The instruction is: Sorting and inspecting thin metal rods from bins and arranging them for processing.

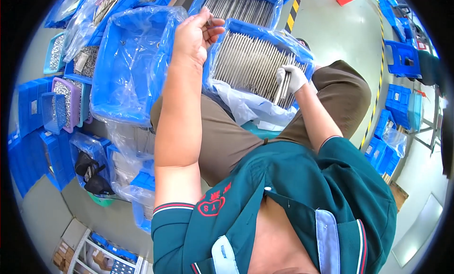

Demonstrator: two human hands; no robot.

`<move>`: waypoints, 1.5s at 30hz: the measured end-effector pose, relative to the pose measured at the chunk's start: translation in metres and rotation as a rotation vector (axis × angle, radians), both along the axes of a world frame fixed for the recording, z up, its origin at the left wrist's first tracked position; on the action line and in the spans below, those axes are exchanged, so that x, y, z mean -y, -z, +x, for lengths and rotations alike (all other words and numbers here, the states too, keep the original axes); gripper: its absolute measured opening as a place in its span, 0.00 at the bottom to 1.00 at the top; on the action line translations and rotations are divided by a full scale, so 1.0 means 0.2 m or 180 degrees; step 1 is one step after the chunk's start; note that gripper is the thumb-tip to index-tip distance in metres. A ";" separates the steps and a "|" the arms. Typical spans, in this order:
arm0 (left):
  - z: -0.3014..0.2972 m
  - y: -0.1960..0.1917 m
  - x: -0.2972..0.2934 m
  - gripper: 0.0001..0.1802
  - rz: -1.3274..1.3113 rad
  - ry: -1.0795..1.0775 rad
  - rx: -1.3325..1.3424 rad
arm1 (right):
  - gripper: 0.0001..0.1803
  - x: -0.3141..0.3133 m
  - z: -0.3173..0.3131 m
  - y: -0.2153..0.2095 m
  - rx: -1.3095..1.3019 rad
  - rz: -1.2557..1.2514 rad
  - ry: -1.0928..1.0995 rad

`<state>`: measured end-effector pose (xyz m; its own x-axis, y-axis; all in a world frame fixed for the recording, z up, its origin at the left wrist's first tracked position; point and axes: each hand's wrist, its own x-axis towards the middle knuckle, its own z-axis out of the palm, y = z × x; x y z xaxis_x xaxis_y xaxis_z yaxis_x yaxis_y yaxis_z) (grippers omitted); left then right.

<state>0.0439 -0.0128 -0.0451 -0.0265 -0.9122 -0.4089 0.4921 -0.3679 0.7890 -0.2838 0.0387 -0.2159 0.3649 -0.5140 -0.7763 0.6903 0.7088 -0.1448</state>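
Observation:
My bare left hand [194,36] is raised between two blue bins, its fingers curled and thumb and forefinger brought together. A small dark bit shows at the fingertips, too small to name. My right hand [294,79], in a white glove, is closed around a few metal rods [283,90] at the right end of a row. Many more slim silvery rods [250,61] lie side by side in the plastic-lined blue bin [211,61] before my knees. White sheeting [241,104] hangs over its near edge.
Left of my left forearm stands a large blue bin [97,85] with clear lining. Another rod-filled bin [239,8] stands behind the near one. Small baskets of metal parts [66,96] crowd the left. Yellow-black tape [294,11] crosses the floor; blue stools and bins [402,61] line the right.

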 end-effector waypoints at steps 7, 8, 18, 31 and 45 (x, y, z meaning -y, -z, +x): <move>-0.22 0.11 -0.08 0.14 0.0430 0.0412 -0.0493 | 0.10 0.23 0.22 -0.58 0.1206 -0.1537 0.0897; -0.25 0.13 -0.10 0.15 0.0478 0.0442 -0.0777 | 0.11 0.26 0.26 -0.70 0.0951 -0.1769 0.1024; -0.51 -0.11 -0.08 0.16 -0.0005 -0.0129 -0.1906 | 0.07 0.06 0.75 -1.05 -0.0625 -0.2702 0.0922; -0.24 -0.27 -0.06 0.13 -0.0553 -0.0528 -0.0421 | 0.12 0.10 0.26 -1.25 -0.0969 -0.2971 -0.1933; -0.21 -0.23 -0.10 0.17 -0.0726 0.0181 -0.0308 | 0.18 0.16 0.15 -1.07 -0.3653 -0.3810 -0.2498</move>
